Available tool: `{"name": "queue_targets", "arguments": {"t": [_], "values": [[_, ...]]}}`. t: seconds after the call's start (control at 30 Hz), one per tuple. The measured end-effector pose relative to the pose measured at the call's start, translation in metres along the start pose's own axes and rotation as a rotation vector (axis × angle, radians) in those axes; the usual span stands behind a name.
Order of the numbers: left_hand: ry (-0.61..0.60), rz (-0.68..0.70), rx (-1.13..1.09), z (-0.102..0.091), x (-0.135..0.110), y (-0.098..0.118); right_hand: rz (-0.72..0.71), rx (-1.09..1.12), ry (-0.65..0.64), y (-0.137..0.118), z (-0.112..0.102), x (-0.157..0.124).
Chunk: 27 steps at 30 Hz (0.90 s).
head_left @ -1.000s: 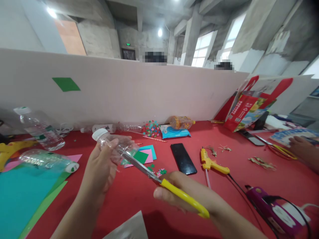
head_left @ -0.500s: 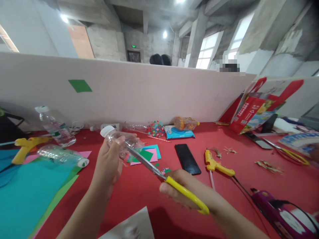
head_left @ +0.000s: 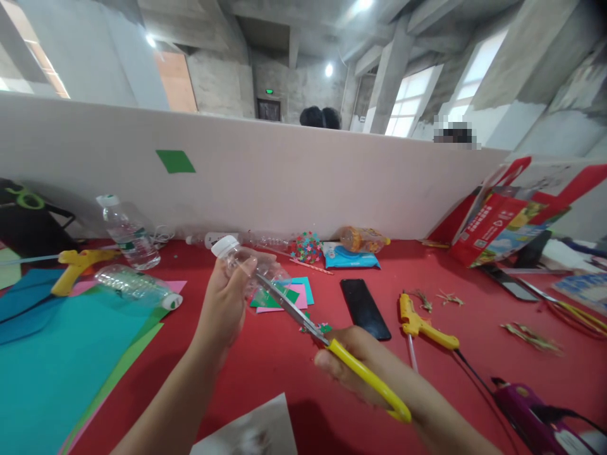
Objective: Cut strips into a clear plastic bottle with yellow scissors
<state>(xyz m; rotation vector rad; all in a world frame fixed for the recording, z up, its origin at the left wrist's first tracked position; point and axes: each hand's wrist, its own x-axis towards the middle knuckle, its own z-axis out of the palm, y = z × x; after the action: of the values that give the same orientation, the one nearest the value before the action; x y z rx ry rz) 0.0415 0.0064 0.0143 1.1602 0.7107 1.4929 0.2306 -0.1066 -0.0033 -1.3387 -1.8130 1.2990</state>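
Note:
My left hand (head_left: 227,297) is closed around a clear plastic bottle piece (head_left: 245,260) with a white cap, held tilted above the table. In my right hand (head_left: 353,363) are scissors with yellow handles (head_left: 370,379). The scissors' blades (head_left: 294,311) look nearly closed, and their tips reach the clear plastic beside my left thumb; whether they bite into it I cannot tell. Behind the blades lie small green, pink and blue paper sheets (head_left: 303,291). A few star-shaped paper bits (head_left: 323,327) are partly behind the scissors.
A black phone (head_left: 365,309) and a yellow glue gun (head_left: 422,325) lie to the right. Bottles (head_left: 137,289), coloured paper (head_left: 71,366) and another glue gun (head_left: 78,272) are at left. A white partition (head_left: 284,183) borders the red table (head_left: 284,373); a red bag (head_left: 502,221) stands far right.
The whole view has shifted, so everything appears a little further right. Both hands keep their holds on the bottle piece and the scissors, in nearly the same pose.

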Motion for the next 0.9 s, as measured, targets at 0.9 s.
{"name": "queue_targets", "arguments": {"t": [0.9], "values": [[-0.133, 0.029, 0.265, 0.005, -0.006, 0.004, 0.008, -0.108, -0.023, -0.011, -0.008, -0.006]]}}
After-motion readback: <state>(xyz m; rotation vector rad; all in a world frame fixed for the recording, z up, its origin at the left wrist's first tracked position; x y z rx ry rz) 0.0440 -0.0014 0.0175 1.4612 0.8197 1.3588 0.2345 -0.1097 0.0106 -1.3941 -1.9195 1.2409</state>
